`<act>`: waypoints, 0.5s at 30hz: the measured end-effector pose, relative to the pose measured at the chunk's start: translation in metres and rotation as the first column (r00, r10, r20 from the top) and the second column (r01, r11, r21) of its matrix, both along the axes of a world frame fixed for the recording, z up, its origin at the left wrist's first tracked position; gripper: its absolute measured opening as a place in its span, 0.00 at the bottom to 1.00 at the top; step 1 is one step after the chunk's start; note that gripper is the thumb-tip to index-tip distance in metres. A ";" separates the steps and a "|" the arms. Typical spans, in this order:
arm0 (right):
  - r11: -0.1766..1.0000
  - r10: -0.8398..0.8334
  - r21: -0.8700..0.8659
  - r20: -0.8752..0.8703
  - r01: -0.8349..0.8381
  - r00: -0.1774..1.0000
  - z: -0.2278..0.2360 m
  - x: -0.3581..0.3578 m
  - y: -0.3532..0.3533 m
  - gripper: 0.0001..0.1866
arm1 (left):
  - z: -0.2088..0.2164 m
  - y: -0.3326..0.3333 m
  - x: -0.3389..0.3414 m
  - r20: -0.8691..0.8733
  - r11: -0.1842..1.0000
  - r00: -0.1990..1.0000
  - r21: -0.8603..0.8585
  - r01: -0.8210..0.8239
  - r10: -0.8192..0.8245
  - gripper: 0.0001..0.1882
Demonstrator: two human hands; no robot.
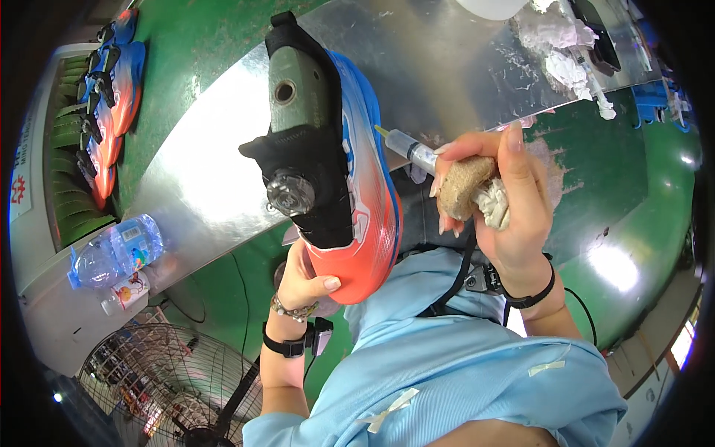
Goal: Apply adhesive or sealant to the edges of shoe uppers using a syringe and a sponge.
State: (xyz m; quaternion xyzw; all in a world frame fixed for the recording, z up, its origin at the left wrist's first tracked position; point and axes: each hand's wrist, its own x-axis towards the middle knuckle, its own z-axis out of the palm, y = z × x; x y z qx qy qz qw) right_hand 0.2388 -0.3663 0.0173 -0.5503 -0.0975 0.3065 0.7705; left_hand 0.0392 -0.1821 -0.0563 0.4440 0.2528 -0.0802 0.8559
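Note:
A blue-and-orange sports shoe with a black upper stands over the metal table's near edge, toe toward me. A grey-green shoe last fills its opening. My left hand grips the shoe's toe end, thumb on top and the other fingers mostly hidden. To its right, my right hand is closed round a clear syringe with a yellowish tip, which points at the sole edge; whether it touches cannot be told. The same hand also holds a tan, rough-looking pad and crumpled white tissue.
The shiny metal table extends behind the shoe. More such shoes line a green-slotted rack at left. Plastic bottles lie below it, above a wire fan. At the far right are white tissue and a black phone-like object.

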 end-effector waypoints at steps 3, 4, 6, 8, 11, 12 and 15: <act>1.000 0.006 -0.027 0.038 -0.005 0.999 0.007 -0.004 -0.001 0.28 | 0.002 -0.009 0.011 0.039 0.999 0.999 -0.047 -0.001 0.003 0.42; 0.999 0.031 -0.027 0.035 -0.030 0.999 0.011 -0.004 -0.002 0.28 | 0.002 -0.011 0.012 0.057 0.998 0.998 -0.058 -0.018 0.021 0.42; 0.998 0.054 -0.030 0.033 -0.053 0.998 0.020 -0.003 -0.006 0.28 | -0.004 -0.012 0.011 0.076 0.997 0.996 -0.073 -0.033 0.038 0.42; 0.989 0.104 -0.109 0.010 -0.102 0.995 0.030 -0.006 -0.010 0.29 | -0.016 -0.009 0.007 0.141 0.984 0.987 -0.151 0.093 -0.071 0.42; 0.984 0.163 -0.075 0.048 -0.159 0.985 0.028 -0.013 -0.021 0.29 | -0.014 -0.025 0.021 0.192 0.967 0.980 -0.253 -0.010 0.061 0.41; 0.982 0.184 -0.065 0.089 -0.178 0.979 0.031 -0.014 -0.027 0.29 | -0.012 -0.031 0.028 0.195 0.966 0.979 -0.257 -0.011 0.063 0.41; 0.990 0.129 0.019 0.233 -0.138 0.964 0.037 -0.017 -0.041 0.28 | -0.012 -0.046 0.046 0.297 0.923 0.945 -0.385 -0.014 0.138 0.43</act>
